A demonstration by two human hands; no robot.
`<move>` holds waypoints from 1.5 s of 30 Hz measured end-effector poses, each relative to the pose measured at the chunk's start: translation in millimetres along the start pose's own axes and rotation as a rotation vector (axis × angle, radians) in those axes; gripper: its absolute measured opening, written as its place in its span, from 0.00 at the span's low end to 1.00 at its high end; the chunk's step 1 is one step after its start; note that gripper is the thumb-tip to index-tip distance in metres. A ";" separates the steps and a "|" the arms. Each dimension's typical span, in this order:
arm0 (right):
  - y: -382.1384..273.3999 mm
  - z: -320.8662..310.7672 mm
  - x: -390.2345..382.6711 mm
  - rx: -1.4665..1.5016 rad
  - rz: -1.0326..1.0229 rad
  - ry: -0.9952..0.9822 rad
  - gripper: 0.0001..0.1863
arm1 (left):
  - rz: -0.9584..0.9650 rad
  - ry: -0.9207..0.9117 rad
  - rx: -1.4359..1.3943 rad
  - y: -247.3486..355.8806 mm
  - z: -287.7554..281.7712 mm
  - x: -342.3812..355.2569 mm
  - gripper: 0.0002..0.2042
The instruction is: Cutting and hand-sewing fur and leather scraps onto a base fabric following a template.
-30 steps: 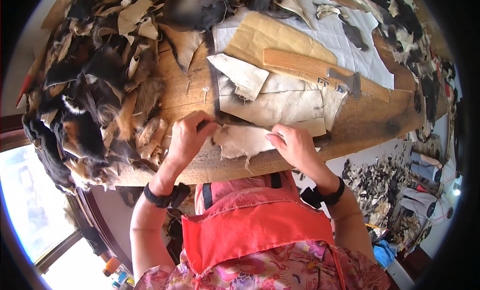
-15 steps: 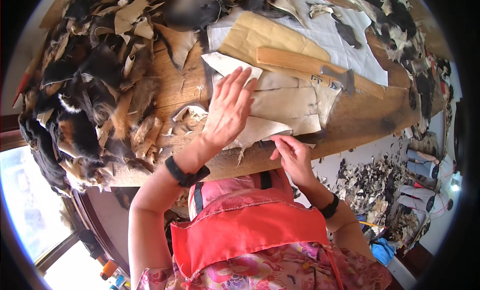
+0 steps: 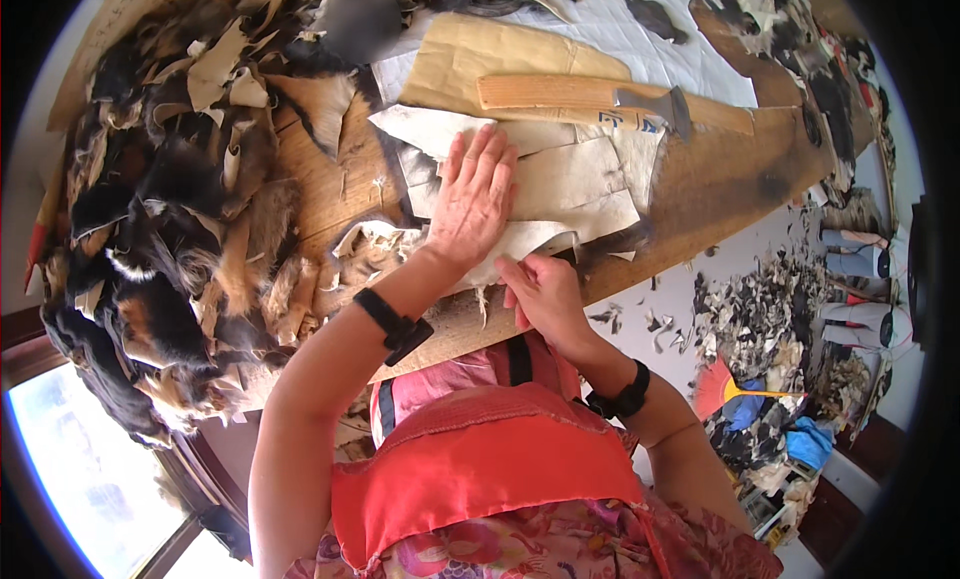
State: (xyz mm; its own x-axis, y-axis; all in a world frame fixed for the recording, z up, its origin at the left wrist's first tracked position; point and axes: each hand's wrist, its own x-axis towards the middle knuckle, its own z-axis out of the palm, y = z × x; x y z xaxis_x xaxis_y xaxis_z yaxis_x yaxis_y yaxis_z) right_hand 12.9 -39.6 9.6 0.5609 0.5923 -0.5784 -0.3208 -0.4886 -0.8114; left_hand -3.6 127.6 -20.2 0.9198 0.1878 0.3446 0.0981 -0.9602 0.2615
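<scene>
Pale pieces of fur hide [image 3: 575, 179] lie skin side up, side by side and partly overlapping, on the wooden table. My left hand [image 3: 472, 201] rests flat on them, its fingers stretched out and close together. At the table's near edge my right hand [image 3: 545, 294] is closed, thumb against curled fingers, on the near edge of a hide piece [image 3: 535, 237]; the fingertips are partly hidden. Just beyond the pieces lie a flat wooden strip [image 3: 550, 92] and a dark metal blade [image 3: 655, 107], on a brown paper sheet [image 3: 480, 54].
Black and tan fur scraps [image 3: 180, 209] are heaped at the left of the table [image 3: 710, 184]. A white sheet [image 3: 700, 59] lies at the back. More scraps [image 3: 750, 309] cover the floor at right, near a red broom [image 3: 715, 387] and a blue bag [image 3: 808, 442].
The view has shifted, bringing the broom into sight. My right hand has moved left along the near hide edge, closer to my left hand, and its fingers have curled in. My left hand stays flat.
</scene>
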 end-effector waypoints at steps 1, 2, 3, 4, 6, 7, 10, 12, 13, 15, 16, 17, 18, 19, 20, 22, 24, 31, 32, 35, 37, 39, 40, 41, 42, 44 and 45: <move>1.5 1.4 1.7 -0.077 -0.049 0.038 0.23 | -0.016 -0.034 -0.004 0.2 1.9 0.7 0.22; 3.4 2.4 3.3 -0.138 -0.095 0.059 0.22 | 0.004 0.037 -0.009 -0.4 3.8 1.1 0.22; 5.6 2.6 4.8 -0.151 -0.093 0.075 0.22 | 0.003 0.033 0.009 -1.0 4.9 0.0 0.24; 8.3 4.1 5.5 -0.266 -0.284 0.123 0.20 | -0.038 -0.050 0.042 -1.9 5.6 -1.6 0.25; 14.2 6.8 4.5 -0.373 -0.476 0.163 0.19 | -0.009 0.009 0.050 -2.1 6.7 -4.7 0.27; 17.8 8.9 0.0 -0.352 -0.450 0.166 0.19 | -0.016 -0.011 0.061 -1.4 7.1 -6.3 0.29; 25.1 17.0 -14.2 -0.303 -0.458 0.204 0.18 | -0.061 -0.015 0.095 0.1 7.3 -8.1 0.33; 25.4 18.4 -23.8 -0.162 -0.422 0.194 0.15 | -0.076 -0.037 0.064 1.1 6.6 -8.0 0.34; 23.6 10.2 -25.7 -0.245 -0.367 0.158 0.14 | -0.059 -0.034 0.062 1.0 6.3 -7.0 0.34; 18.0 -3.0 -23.7 -0.176 -0.337 0.097 0.15 | -0.038 -0.025 0.060 1.1 5.7 -5.6 0.34; 15.0 -10.5 -19.6 -0.115 -0.201 0.005 0.16 | -0.046 -0.003 0.011 1.0 5.5 -4.9 0.34; 12.4 -17.2 -12.9 -0.336 -0.401 0.060 0.20 | -0.069 0.001 -0.033 1.2 5.6 -4.4 0.34; 11.5 -20.4 -7.6 -0.343 -0.491 0.058 0.20 | -0.058 0.025 -0.037 1.2 5.6 -4.4 0.34; 11.8 -21.1 -1.8 -0.443 -0.416 0.083 0.20 | -0.063 0.019 -0.047 1.1 5.7 -4.4 0.34; 13.5 -21.2 2.5 -0.539 -0.339 0.109 0.20 | -0.069 -0.001 -0.052 0.8 5.8 -4.4 0.34; 20.7 -13.5 9.5 -0.578 -0.433 0.198 0.20 | -0.087 -0.017 -0.028 -0.3 6.1 -5.2 0.35; 28.5 -9.9 8.5 -0.566 -0.816 0.334 0.18 | -0.130 -0.053 0.005 -0.3 6.2 -7.5 0.35; -13.9 -60.9 -29.2 -0.495 -0.353 0.076 0.06 | -0.132 0.055 -0.079 0.6 -5.1 0.9 0.26; -26.9 -66.2 -32.2 -0.436 -0.309 0.119 0.06 | -0.155 0.141 -0.178 -3.9 -13.3 1.6 0.24; -49.7 -44.1 -18.7 -0.345 -0.623 0.063 0.03 | -0.480 0.325 -0.447 -24.9 -48.5 -9.3 0.11; -48.7 -20.0 6.1 -0.371 -0.899 -0.062 0.03 | -0.519 0.205 -0.318 -45.6 -77.6 -29.8 0.08; -36.1 11.0 33.2 -0.468 -1.091 -0.107 0.06 | -0.385 0.091 -0.242 -47.6 -85.4 -52.1 0.10; -28.1 14.7 40.3 -0.723 -1.025 -0.139 0.07 | -0.305 0.085 -0.185 -44.6 -84.1 -61.8 0.13; -20.2 18.0 47.6 -0.732 -1.074 -0.119 0.07 | -0.369 0.048 -0.140 -41.7 -82.8 -69.9 0.14; -13.1 20.3 52.9 -0.810 -1.044 -0.116 0.07 | -0.411 -0.032 -0.102 -38.4 -80.0 -75.5 0.14; -2.8 20.2 56.9 -0.809 -1.124 -0.097 0.07 | -0.485 -0.048 -0.159 -34.4 -75.7 -80.8 0.15; 0.1 19.5 56.4 -0.839 -1.157 -0.079 0.07 | -0.538 -0.063 -0.204 -31.5 -73.9 -81.9 0.15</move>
State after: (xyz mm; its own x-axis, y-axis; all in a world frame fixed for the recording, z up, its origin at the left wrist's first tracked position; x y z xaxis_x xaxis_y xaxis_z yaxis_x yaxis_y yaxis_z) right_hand 29.6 6.3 -24.8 0.1382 0.9314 0.3367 0.8329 0.0747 -0.5484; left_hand -110.1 157.7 10.1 0.7825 0.6196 0.0624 0.4886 -0.6729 0.5554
